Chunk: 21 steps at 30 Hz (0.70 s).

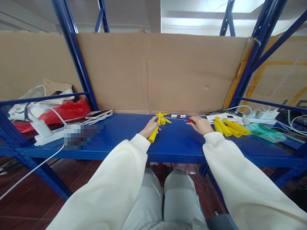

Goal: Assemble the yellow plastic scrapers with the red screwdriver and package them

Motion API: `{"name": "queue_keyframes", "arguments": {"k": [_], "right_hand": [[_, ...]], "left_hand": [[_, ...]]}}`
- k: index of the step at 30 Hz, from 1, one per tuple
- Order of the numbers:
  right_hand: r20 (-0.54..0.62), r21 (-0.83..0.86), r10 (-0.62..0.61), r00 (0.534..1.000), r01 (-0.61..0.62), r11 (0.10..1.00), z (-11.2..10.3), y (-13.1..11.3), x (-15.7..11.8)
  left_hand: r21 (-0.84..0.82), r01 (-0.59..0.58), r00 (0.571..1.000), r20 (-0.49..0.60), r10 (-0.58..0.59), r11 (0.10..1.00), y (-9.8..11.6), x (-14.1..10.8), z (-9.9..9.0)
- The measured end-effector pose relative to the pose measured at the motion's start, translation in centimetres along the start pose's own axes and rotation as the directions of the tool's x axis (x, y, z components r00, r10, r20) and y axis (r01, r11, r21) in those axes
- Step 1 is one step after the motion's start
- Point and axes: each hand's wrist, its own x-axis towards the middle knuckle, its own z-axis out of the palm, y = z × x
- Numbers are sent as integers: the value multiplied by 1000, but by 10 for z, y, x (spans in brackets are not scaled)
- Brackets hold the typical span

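Observation:
My left hand (pixel 150 127) is closed around a yellow tapered plastic tube (pixel 153 135), which leans with its cross-shaped flared end up and away from me. Just behind it, another yellow piece (pixel 163 121) with a round open end and a pointed fin lies on the blue shelf (pixel 129 134). My right hand (pixel 200 125) grips the red handle of a screwdriver (pixel 191 121). Its long thin shaft points left, and the tip reaches close to the flared end of the held tube. Whether the tip touches the tube cannot be made out.
More yellow tubes (pixel 230 128) lie right of my right hand, by a printed sheet (pixel 223 115) and a green packet (pixel 266 132). A small black-and-white object (pixel 178 116) sits at the back. White power strips (pixel 57 132) and cables flank both sides. Cardboard (pixel 182 73) walls the back.

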Motion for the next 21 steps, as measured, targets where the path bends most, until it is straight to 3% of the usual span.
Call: {"name": "queue_keyframes", "arguments": {"k": [7, 12, 21], "right_hand": [[27, 37, -5, 1000, 4, 999, 2, 1, 0], [82, 2, 72, 994, -72, 997, 0, -1, 0], [148, -53, 68, 987, -61, 997, -5, -6, 0]], "left_hand": [[61, -18, 1000, -4, 18, 998, -2, 2, 0], [85, -38, 999, 0, 38, 996, -5, 3, 0], [66, -23, 1000, 0, 23, 998, 0, -2, 0]]}}
